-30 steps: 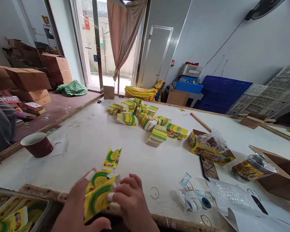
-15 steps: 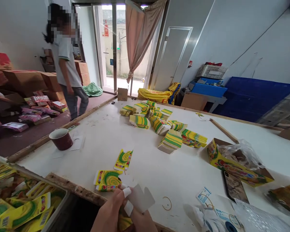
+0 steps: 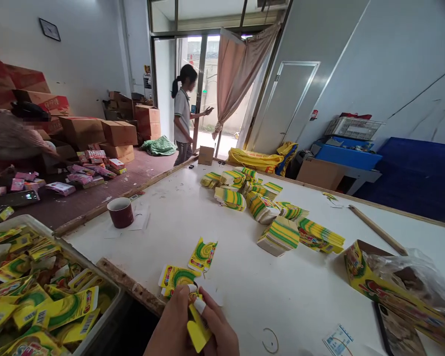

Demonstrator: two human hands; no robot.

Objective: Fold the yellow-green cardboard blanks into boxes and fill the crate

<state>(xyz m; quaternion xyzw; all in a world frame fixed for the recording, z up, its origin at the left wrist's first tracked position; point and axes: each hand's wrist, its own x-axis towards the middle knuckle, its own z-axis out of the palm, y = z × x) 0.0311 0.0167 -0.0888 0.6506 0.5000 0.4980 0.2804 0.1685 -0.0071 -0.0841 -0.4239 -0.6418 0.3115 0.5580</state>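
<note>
Both hands are at the near edge of the white table (image 3: pixel 241 277), closed on a small yellow card box (image 3: pixel 199 336). My left hand (image 3: pixel 173 319) grips it from the left, and my right hand (image 3: pixel 219 324) from the right. White wrapping covers the thumb tips. Part of the box is hidden by my fingers. Just beyond the hands lie flat yellow-green printed cartons (image 3: pixel 178 276), with another carton (image 3: pixel 203 254) slightly farther off. A pale card piece (image 3: pixel 212 291) shows beside my right fingers.
A bin (image 3: pixel 111 291) of yellow packets stands at the left. Several stacks of folded cartons (image 3: pixel 280 235) sit mid-table. A dark red mug (image 3: pixel 120 213), a display box (image 3: pixel 378 289), a phone (image 3: pixel 396 329) and a wooden stick (image 3: pixel 378 230) also lie there. Two people are beyond the table.
My view has swung left and up. The white underside of card at my hands has given way to a yellow face. The standing person has moved to the doorway, one hand raised.
</note>
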